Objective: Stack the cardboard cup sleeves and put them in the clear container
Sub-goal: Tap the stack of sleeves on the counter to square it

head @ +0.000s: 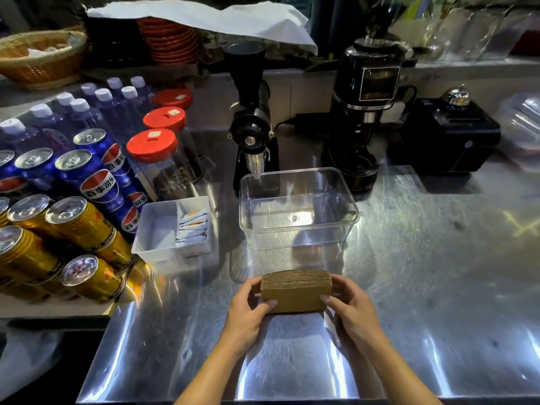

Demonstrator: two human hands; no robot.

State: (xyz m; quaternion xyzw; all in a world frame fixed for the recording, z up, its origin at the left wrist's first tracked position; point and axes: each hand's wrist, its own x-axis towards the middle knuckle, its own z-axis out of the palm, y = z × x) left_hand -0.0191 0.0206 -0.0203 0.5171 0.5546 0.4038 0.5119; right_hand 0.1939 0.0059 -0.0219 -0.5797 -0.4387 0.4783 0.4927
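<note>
Head view: sleeve stack [295, 290] between both hands' clamping fingers [330, 301], near clear container [298, 229], steel counter [423, 287] alongside.

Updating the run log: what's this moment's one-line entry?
stage: sleeves stacked | sleeve stack: held by left hand, right hand | clear container: empty, behind stack

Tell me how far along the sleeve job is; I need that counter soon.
Stacking looks done: the cardboard sleeves form one squared-up stack. In hand: the left hand and right hand grip that stack from either side, just above the steel counter. Left: the clear container behind it holds nothing, so the stack must go in.
</note>
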